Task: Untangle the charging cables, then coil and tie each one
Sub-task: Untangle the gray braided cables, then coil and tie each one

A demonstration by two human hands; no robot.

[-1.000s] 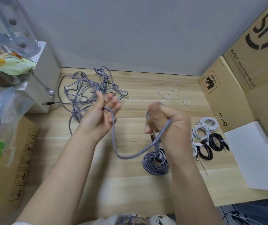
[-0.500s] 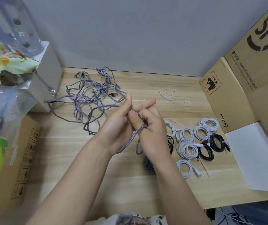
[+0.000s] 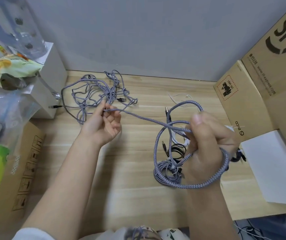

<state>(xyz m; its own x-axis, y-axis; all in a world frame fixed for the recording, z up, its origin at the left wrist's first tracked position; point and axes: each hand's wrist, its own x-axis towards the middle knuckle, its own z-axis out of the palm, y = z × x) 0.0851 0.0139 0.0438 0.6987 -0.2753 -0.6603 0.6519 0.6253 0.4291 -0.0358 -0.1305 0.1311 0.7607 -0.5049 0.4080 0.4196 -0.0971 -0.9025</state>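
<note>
A grey braided cable (image 3: pixel 144 119) runs taut between my two hands above the wooden table (image 3: pixel 138 196). My left hand (image 3: pixel 106 123) pinches it near the tangled pile of grey braided cables (image 3: pixel 95 94) at the back left. My right hand (image 3: pixel 208 144) grips loops of the same cable, and one large loop wraps around my wrist. A coiled, tied grey cable (image 3: pixel 166 172) lies on the table under my right hand. Coiled black (image 3: pixel 177 151) and white cables (image 3: pixel 180 137) lie partly hidden behind that hand.
Cardboard boxes (image 3: pixel 259 94) stand at the right, with a white sheet (image 3: pixel 273 167) in front of them. A white box (image 3: pixel 52 87), plastic bags and a snack packet (image 3: pixel 9 70) crowd the left. Thin white ties (image 3: pixel 178 97) lie at the back of the table.
My hands were together at the centre half a second ago; they have moved apart, the right hand swinging right and drawing the cable into loops, with the stretch between the hands now taut.
</note>
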